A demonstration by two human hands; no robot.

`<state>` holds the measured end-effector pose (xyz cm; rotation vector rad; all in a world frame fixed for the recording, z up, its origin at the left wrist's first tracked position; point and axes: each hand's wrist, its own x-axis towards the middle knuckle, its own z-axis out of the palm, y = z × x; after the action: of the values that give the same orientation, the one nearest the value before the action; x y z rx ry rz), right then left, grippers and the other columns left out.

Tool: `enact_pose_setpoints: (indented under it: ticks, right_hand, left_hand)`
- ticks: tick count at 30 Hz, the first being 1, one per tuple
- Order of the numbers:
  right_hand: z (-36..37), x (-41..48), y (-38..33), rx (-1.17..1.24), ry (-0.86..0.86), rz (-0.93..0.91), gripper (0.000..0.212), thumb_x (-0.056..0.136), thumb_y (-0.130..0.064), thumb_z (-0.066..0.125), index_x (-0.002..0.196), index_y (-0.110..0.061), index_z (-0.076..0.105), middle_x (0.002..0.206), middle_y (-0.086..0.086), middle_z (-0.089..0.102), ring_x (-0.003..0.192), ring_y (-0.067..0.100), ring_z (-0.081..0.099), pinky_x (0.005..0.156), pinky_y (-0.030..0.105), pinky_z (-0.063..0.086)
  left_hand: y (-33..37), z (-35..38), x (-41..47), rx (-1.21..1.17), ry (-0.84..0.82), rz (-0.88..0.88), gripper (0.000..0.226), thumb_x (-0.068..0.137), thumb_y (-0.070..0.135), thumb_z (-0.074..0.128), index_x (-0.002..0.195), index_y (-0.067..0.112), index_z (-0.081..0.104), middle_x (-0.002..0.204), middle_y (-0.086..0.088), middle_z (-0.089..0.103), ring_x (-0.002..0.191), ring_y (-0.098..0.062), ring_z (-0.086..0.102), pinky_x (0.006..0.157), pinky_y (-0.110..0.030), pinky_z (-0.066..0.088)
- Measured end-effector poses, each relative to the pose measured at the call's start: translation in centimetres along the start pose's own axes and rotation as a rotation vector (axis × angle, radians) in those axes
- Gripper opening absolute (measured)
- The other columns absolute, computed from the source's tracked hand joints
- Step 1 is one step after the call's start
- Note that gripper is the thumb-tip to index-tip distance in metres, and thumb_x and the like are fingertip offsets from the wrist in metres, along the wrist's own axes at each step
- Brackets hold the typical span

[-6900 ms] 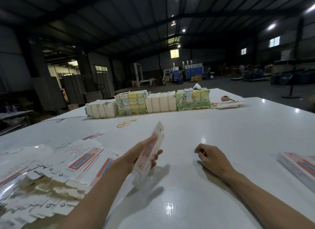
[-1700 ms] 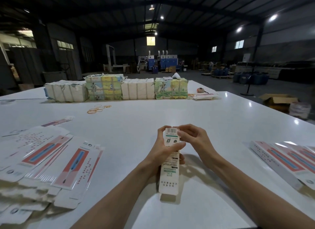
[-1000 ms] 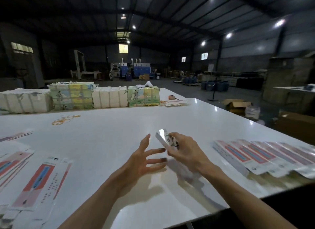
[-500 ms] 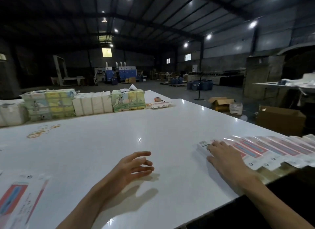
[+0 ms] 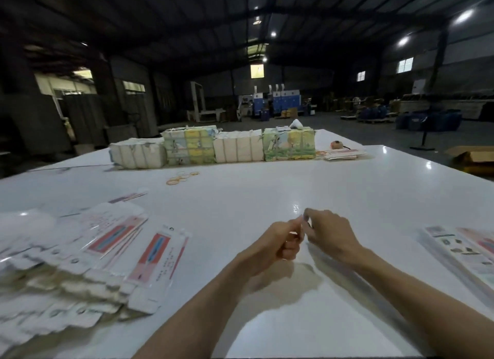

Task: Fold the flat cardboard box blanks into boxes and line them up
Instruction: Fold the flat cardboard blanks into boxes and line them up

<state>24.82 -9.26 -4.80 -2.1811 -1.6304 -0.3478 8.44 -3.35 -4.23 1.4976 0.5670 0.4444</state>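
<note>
- Pinching a thin pale box blank (image 5: 302,223) between them, a worker's left hand (image 5: 278,241) and right hand (image 5: 330,231) meet above the middle of a glossy white table (image 5: 267,190). The head camera sees the blank edge-on and blurred.
- Both hands have their fingers curled in around the blank's upper end. The rest of the blank is lost in motion blur.
- A loose pile of flat blanks (image 5: 112,241) fans out on the worker's left. Each blank carries a red panel with a blue strip and rows of small print, none of it sharp enough to read.
- Folded boxes (image 5: 465,251) lie side by side at the right, near the table's edge. Small dark icons show on their white faces, but the lettering is illegible.
- Bare tabletop stretches from the hands to a scatter of rubber bands (image 5: 181,177).
- Wrapped bundles (image 5: 240,147), some white and some with a green and yellow print, stand in a row along the far edge, with a low stack of printed sheets (image 5: 343,154) just beside them on the right.
- The table's right edge runs diagonally away, and a brown carton (image 5: 473,155) sits on the floor past it.
</note>
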Motion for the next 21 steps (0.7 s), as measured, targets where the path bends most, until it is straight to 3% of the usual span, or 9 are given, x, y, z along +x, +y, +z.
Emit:
enact_pose_setpoints:
  ticks: [3,6,8,10,12,15,21]
  right_hand:
    - [2.4,0.2,-0.6,0.023,0.032,-0.005,0.019,0.105,-0.034,0.044,0.097,-0.022,0.056,0.074,-0.001,0.063,0.071,0.028,0.063,0.063,0.036,0.047]
    - [3.2,0.4,0.6,0.13,0.09,0.026,0.016,0.103,-0.029,0.047,0.097,-0.023,0.06,0.066,-0.003,0.062,0.062,0.027,0.06,0.061,0.036,0.048]
    - [3.5,0.5,1.2,0.184,0.083,0.038,0.017,0.101,-0.027,0.047,0.092,-0.026,0.062,0.063,-0.006,0.062,0.061,0.022,0.059,0.06,0.034,0.047]
    - [3.7,0.6,1.3,0.246,0.067,0.048,0.017,0.1,-0.027,0.049,0.088,-0.029,0.061,0.063,-0.009,0.064,0.061,0.017,0.058,0.057,0.029,0.041]
    - [3.7,0.8,1.1,0.29,0.053,0.049,0.017,0.098,-0.026,0.052,0.084,-0.032,0.059,0.063,-0.011,0.064,0.06,0.012,0.056,0.056,0.025,0.035]
    - [3.8,1.0,1.2,0.356,0.028,0.048,0.019,0.098,-0.027,0.055,0.081,-0.033,0.06,0.061,-0.014,0.065,0.059,0.01,0.06,0.057,0.024,0.037]
    - [3.4,0.9,1.3,0.413,-0.005,0.051,0.019,0.098,-0.025,0.056,0.082,-0.032,0.064,0.062,-0.014,0.067,0.063,0.012,0.064,0.058,0.024,0.041]
  left_hand:
    - [1.5,-1.9,-0.6,0.387,0.144,0.016,0.04,0.104,0.052,0.057,0.087,0.02,0.075,0.071,0.005,0.057,0.058,-0.011,0.052,0.059,-0.02,0.046]
    - [2.9,-5.4,-2.3,0.795,0.301,-0.06,0.032,0.103,0.049,0.06,0.112,0.021,0.072,0.103,0.001,0.075,0.084,-0.013,0.068,0.083,-0.032,0.056]
    - [3.2,-8.0,-4.1,1.113,0.407,-0.191,0.035,0.105,0.04,0.06,0.13,0.016,0.065,0.131,-0.006,0.068,0.114,-0.022,0.065,0.098,-0.036,0.05]
    - [2.9,-10.4,-6.4,1.294,0.582,-0.346,0.042,0.106,0.032,0.057,0.142,0.011,0.053,0.146,-0.013,0.053,0.131,-0.032,0.053,0.105,-0.04,0.045]
    - [2.5,-11.9,-8.7,1.423,0.738,-0.483,0.047,0.106,0.032,0.057,0.146,0.009,0.045,0.15,-0.017,0.043,0.138,-0.036,0.044,0.109,-0.042,0.042]
    - [1.9,-13.1,-11.4,1.592,0.886,-0.646,0.054,0.103,0.039,0.063,0.145,0.01,0.045,0.151,-0.017,0.042,0.141,-0.035,0.041,0.114,-0.041,0.039]
    - [2.2,-14.8,-12.8,1.52,0.894,-0.741,0.076,0.087,0.059,0.078,0.14,0.01,0.055,0.146,-0.018,0.053,0.136,-0.034,0.051,0.113,-0.041,0.042]
